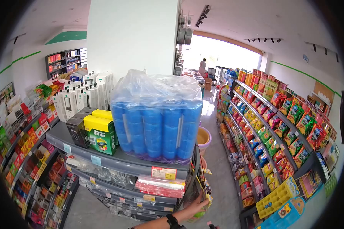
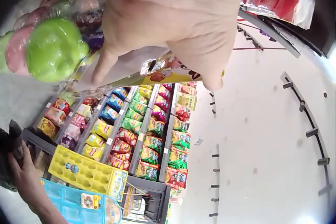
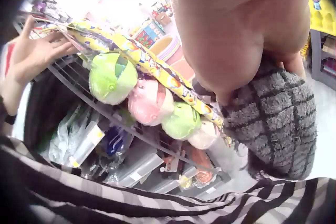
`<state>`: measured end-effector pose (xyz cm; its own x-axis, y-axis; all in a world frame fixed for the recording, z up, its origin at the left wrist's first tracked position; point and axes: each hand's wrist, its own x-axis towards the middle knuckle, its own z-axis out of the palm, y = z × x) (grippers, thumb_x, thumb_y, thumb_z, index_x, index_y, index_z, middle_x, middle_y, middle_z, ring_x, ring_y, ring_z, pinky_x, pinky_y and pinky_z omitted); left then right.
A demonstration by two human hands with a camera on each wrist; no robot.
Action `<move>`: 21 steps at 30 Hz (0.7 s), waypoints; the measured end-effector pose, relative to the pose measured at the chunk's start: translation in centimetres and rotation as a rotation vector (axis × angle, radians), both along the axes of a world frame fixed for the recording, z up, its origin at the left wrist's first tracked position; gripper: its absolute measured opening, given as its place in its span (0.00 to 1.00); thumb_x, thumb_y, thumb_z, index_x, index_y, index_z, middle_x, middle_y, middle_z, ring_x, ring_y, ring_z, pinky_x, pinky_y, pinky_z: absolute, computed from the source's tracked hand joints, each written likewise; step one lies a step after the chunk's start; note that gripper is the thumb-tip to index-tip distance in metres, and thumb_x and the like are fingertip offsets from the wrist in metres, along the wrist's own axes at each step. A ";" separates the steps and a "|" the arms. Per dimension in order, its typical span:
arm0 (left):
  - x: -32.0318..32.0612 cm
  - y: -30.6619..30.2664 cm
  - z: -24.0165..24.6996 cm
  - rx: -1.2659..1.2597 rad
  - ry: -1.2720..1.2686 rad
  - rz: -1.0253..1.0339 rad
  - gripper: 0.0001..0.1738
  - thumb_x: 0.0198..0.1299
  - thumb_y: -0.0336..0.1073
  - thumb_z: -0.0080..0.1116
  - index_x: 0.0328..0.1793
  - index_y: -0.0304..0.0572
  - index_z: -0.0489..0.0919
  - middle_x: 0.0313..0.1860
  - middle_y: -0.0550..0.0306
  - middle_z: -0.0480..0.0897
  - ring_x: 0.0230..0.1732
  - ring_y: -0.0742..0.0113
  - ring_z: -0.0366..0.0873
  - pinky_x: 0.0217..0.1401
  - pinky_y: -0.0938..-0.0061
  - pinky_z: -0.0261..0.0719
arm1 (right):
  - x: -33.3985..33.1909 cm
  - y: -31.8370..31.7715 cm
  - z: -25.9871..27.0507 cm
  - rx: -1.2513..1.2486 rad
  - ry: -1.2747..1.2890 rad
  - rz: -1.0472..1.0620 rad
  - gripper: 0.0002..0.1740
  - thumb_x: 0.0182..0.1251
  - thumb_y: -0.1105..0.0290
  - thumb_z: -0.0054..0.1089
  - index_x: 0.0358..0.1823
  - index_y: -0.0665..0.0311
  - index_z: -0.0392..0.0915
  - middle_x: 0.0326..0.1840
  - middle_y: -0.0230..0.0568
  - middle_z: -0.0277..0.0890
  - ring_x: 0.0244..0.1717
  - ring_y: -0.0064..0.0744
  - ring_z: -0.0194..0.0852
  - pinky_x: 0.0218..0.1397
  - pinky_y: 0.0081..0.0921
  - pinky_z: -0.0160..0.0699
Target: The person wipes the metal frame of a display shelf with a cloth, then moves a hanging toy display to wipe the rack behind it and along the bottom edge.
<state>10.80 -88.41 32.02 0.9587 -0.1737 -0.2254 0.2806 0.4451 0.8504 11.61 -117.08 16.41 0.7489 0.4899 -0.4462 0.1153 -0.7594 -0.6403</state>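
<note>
In the head view I have the left hand (image 1: 194,208) just past the right front corner of the dark grey shelf (image 1: 122,162); a careless forearm lift could nudge the tall, clear-wrapped stack of blue cylinders (image 1: 156,126) by that corner. In the left wrist view its fingers lie straight and spread against clear, yellow-edged packs of rounded green and pink plastic items (image 2: 55,50), not curled round any, so I judge a sideways push might slip them off. In the right wrist view those packs line the dark wire rack (image 3: 107,112); tugging one could snag its neighbours. The right hand (image 3: 231,35) grips a fluffy grey, black-checked fabric item (image 3: 278,121), which might catch the rack's edge.
</note>
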 end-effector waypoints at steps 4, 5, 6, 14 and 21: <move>1.5 -0.3 -1.8 0.091 0.043 -0.035 0.47 0.70 0.51 0.47 0.79 0.64 0.25 0.81 0.62 0.35 0.78 0.61 0.44 0.68 0.50 0.63 | 2.6 1.6 -3.8 0.200 0.241 -0.009 0.15 0.65 0.67 0.58 0.50 0.68 0.77 0.30 0.36 0.80 0.30 0.28 0.78 0.31 0.27 0.75; 1.7 -0.4 -1.7 0.083 0.011 -0.013 0.47 0.70 0.50 0.47 0.79 0.64 0.25 0.81 0.62 0.35 0.78 0.62 0.44 0.68 0.50 0.63 | 2.5 1.7 -3.9 0.202 0.248 -0.009 0.15 0.65 0.67 0.58 0.50 0.68 0.77 0.30 0.36 0.80 0.30 0.28 0.78 0.31 0.27 0.75; 1.9 -0.5 -1.6 0.076 -0.022 0.009 0.47 0.70 0.49 0.48 0.79 0.63 0.24 0.81 0.62 0.34 0.78 0.62 0.44 0.68 0.51 0.63 | 1.5 3.9 0.8 0.452 0.409 -0.142 0.17 0.65 0.68 0.59 0.52 0.68 0.76 0.35 0.36 0.80 0.33 0.29 0.78 0.35 0.25 0.75; 3.2 -1.1 -1.5 0.114 -0.097 0.057 0.53 0.65 0.54 0.54 0.78 0.66 0.24 0.81 0.56 0.36 0.77 0.57 0.47 0.68 0.49 0.64 | 3.5 6.5 14.3 0.154 0.643 -0.312 0.23 0.65 0.67 0.58 0.60 0.68 0.71 0.54 0.44 0.76 0.52 0.35 0.75 0.54 0.30 0.74; 3.5 -2.2 -1.7 0.142 -0.090 0.132 0.52 0.67 0.51 0.53 0.79 0.64 0.23 0.79 0.59 0.47 0.69 0.64 0.63 0.64 0.62 0.68 | 4.8 6.8 11.9 0.287 0.657 -0.205 0.23 0.66 0.68 0.56 0.61 0.70 0.70 0.56 0.45 0.75 0.55 0.36 0.73 0.56 0.31 0.73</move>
<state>14.26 -90.60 30.34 0.9884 -0.0179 -0.1508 0.1476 0.3472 0.9261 16.43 -110.27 28.34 0.4606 0.5337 -0.7092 -0.4855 -0.5174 -0.7047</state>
